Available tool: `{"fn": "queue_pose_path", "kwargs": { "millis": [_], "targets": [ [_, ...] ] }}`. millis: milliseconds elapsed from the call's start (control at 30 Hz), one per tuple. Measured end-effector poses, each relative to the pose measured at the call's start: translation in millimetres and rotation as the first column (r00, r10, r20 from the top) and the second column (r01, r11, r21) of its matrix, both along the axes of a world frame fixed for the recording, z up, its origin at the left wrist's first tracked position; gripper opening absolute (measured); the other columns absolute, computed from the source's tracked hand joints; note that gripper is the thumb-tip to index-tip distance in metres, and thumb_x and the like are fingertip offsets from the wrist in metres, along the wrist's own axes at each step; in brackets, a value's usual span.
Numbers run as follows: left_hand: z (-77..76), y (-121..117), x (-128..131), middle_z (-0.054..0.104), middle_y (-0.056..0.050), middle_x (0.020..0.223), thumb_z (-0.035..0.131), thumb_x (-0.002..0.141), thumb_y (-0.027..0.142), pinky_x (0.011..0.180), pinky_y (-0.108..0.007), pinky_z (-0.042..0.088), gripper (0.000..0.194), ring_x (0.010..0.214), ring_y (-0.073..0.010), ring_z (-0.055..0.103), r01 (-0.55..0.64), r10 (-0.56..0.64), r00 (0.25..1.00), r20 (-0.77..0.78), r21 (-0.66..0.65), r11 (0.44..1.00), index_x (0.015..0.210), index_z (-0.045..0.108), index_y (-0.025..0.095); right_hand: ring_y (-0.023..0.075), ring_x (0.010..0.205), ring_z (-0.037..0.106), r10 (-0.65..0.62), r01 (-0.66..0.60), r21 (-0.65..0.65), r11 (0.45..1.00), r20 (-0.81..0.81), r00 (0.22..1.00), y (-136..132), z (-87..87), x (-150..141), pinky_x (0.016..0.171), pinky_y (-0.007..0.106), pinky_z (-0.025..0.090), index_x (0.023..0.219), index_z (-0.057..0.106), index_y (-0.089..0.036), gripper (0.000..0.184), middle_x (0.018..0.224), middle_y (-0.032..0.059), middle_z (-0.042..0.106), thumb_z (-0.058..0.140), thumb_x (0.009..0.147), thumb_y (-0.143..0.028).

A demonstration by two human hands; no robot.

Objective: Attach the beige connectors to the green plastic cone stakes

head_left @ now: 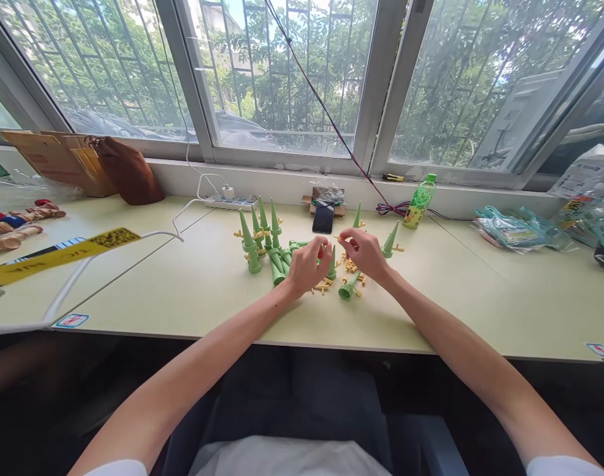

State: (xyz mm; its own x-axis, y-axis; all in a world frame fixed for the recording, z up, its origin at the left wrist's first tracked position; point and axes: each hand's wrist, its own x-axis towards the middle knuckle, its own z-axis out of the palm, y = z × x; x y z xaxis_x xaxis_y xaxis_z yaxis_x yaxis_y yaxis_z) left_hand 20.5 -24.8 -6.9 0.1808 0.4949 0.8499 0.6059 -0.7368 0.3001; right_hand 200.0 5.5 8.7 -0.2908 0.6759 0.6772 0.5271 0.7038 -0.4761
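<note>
My left hand (308, 266) is closed, its fingers curled around what looks like a green plastic watering spike (332, 266), partly hidden behind them. Between the thumb and forefinger of my right hand (365, 252) is a small yellow peg (338, 238), just right of the left fingertips. Loose yellow pegs (323, 286) lie beneath both hands. Another green spike (349, 288) rests on its side below the right hand. Further green spikes (247, 244) stand upright on the left, some with yellow pegs in their sides, and several lie in a pile (278, 264) beside my left hand.
A black phone (323, 217) leans on a small box behind the hands. At the back right stands a green drink bottle (419, 203). Plastic-wrapped packs (515, 228) lie far right. A white cable (178, 225) and power strip (240, 202) are left; wooden toys (14, 228) lie farther left.
</note>
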Motion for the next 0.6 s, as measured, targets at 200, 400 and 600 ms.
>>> {"fn": "queue_pose_path", "kwargs": {
  "millis": [200, 400, 600],
  "targets": [
    [-1.9, 1.5, 1.4, 0.044, 0.007, 0.054, 0.045, 0.096, 0.03, 0.05, -0.02, 0.033, 0.017, 0.046, -0.0074, 0.039, 0.027, -0.027, 1.0, -0.006, -0.067, 0.997, 0.087, 0.054, 0.02, 0.0126, 0.062, 0.056, 0.012, -0.013, 0.034, 0.999, 0.013, 1.0, -0.6, -0.1, -0.4, 0.063, 0.026, 0.049, 0.09, 0.06, -0.019, 0.015, 0.091, 0.0069, 0.064, 0.051, 0.093, -0.03],
    [-3.9, 2.4, 2.6, 0.043, 0.008, 0.051, 0.046, 0.096, 0.033, 0.049, -0.02, 0.033, 0.018, 0.044, -0.0076, 0.041, 0.057, -0.054, 0.998, 0.022, -0.141, 0.988, 0.091, 0.057, 0.019, 0.0138, 0.065, 0.058, -0.003, 0.002, 0.026, 1.0, 0.021, 1.0, -0.3, -0.6, 0.0, 0.062, 0.026, 0.049, 0.09, 0.061, -0.019, 0.016, 0.09, 0.0074, 0.065, 0.052, 0.093, -0.031],
    [-2.9, 2.0, 4.0, 0.049, 0.006, 0.051, 0.048, 0.095, 0.034, 0.052, -0.022, 0.036, 0.022, 0.045, -0.0082, 0.043, 0.061, -0.07, 0.997, -0.038, -0.186, 0.981, 0.082, 0.059, 0.019, 0.0141, 0.066, 0.06, -0.009, 0.007, 0.044, 0.999, 0.04, 0.999, -1.2, 0.5, 0.0, 0.063, 0.026, 0.049, 0.089, 0.062, -0.019, 0.016, 0.091, 0.0074, 0.066, 0.051, 0.093, -0.03]
  ]
}}
